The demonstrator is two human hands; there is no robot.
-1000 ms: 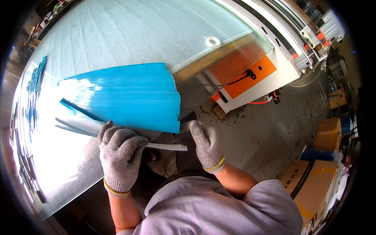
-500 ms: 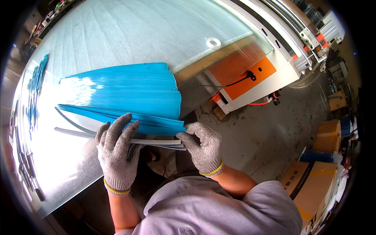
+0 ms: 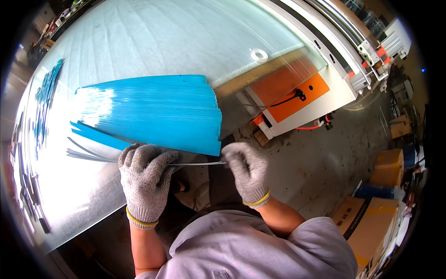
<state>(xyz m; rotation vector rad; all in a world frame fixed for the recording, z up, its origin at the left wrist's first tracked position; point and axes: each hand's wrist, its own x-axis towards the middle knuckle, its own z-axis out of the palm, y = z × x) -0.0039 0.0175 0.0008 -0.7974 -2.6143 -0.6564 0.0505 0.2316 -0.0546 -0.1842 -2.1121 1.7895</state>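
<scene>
My left hand (image 3: 146,179), in a grey knit glove with a yellow cuff edge, is closed around a few thin grey strips (image 3: 197,163) at the table's near edge. Their left ends fan apart on the glass; their right ends lie close together, edge-on. My right hand (image 3: 248,172), gloved alike, is at those right ends with curled fingers. Motion smears its fingertips, so its grip is unclear. Just beyond lies a wide stack of long blue strips (image 3: 162,114). A few blue strips (image 3: 100,136) splay off its near side, running under or behind my left fingers.
More blue strips (image 3: 46,95) and dark strips (image 3: 35,200) lie along the left of the glass-topped table (image 3: 186,37). A white ring-shaped roll (image 3: 259,56) rests farther back. Right of it stands a white machine frame with an orange panel (image 3: 290,95). Cardboard boxes (image 3: 367,225) stand at lower right.
The blue strips by my fingers have gone back against the stack. The grey strips' right ends have drawn together and turned edge-on. My left fingers have folded down; my right hand has shifted slightly right.
</scene>
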